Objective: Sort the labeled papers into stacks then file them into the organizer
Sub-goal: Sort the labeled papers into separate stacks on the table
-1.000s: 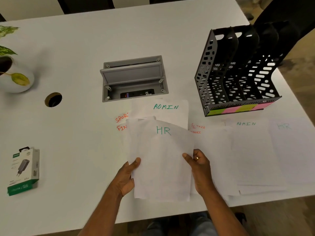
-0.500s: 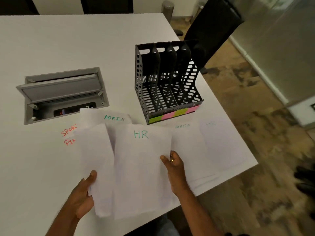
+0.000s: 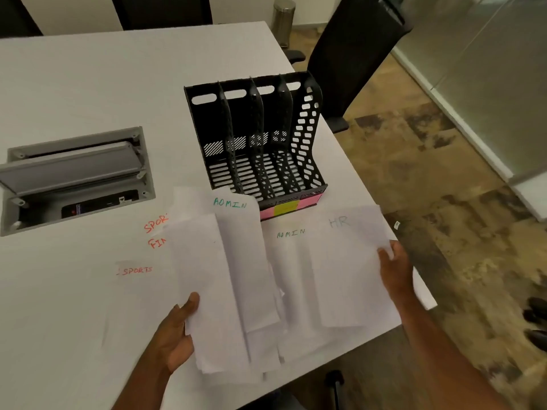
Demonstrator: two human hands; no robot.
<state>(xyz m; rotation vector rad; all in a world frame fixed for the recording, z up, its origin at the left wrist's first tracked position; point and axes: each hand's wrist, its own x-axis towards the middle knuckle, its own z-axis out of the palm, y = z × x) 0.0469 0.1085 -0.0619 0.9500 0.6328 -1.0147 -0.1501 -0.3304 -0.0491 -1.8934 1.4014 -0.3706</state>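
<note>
My left hand [image 3: 177, 335] grips a fanned stack of white papers [image 3: 225, 291] near the table's front edge; the sheet at its back reads ADMIN in green. My right hand [image 3: 395, 267] holds the HR sheet [image 3: 349, 267] by its right edge, over the table's right corner. An ADMIN sheet [image 3: 291, 261] lies flat between the two. Sheets marked SPORTS [image 3: 136, 270] and others in orange lie on the table to the left. The black organizer [image 3: 257, 140] with several empty slots and coloured labels on its front lip stands just behind the papers.
The white table [image 3: 88, 84] has a grey open cable box [image 3: 74, 176] sunk into it at left. A black office chair [image 3: 349, 54] stands past the right edge, with patterned floor beyond. The table corner is under my right hand.
My right hand has carried the HR sheet away from the stack to the right side of the table. My left hand keeps the rest. The view has swung right.
</note>
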